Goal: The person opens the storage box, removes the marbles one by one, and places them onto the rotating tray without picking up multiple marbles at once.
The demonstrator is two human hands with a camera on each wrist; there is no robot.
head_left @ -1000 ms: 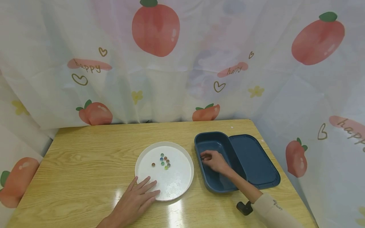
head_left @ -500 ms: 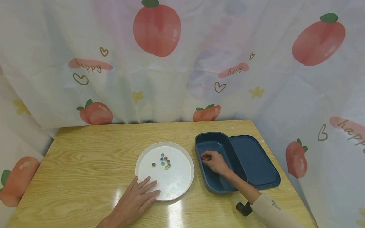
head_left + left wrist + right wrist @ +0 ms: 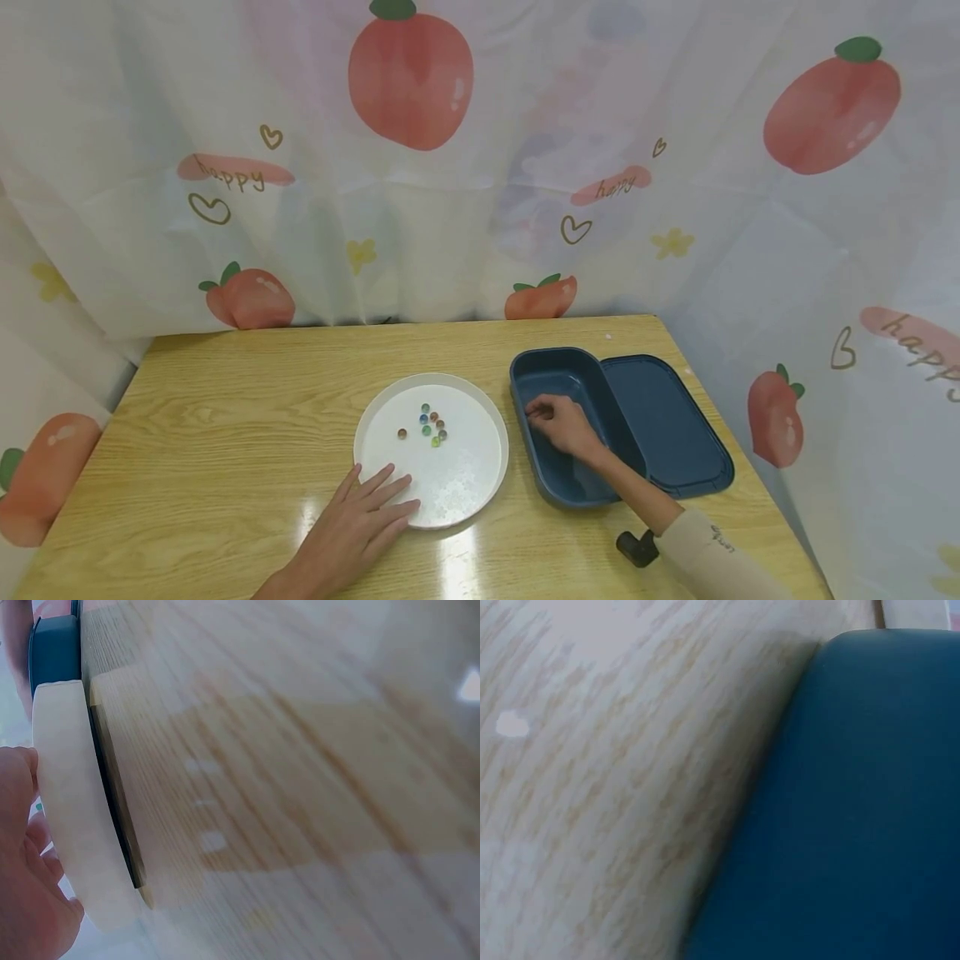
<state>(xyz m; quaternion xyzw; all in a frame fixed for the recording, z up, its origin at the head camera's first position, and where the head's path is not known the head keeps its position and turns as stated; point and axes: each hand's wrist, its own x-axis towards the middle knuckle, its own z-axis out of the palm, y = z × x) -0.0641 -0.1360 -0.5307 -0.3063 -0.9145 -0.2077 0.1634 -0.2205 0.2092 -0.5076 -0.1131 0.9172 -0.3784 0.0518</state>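
Observation:
A round white tray (image 3: 457, 496) with a raised rim lies mid-table, several small glass marbles (image 3: 426, 430) grouped near its centre. Over its lower-left rim my left hand (image 3: 360, 521) rests with fingers spread and fairly straight. In the left wrist view, that hand (image 3: 26, 862) touches the outer side of the tray (image 3: 75, 795). My right hand (image 3: 564, 427) reaches into a dark blue box (image 3: 585, 492), its bent fingers and thumb near the left inner wall. Whether anything is between those fingertips is hidden. The right wrist view shows the box's outer wall (image 3: 855, 810).
A dark blue lid (image 3: 671, 425) lies against the box's right side. Below the box, a black object (image 3: 637, 548) shows beside the right sleeve (image 3: 708, 550). The wooden table (image 3: 247, 417) meets a fruit-print curtain (image 3: 450, 208) at the back and sides.

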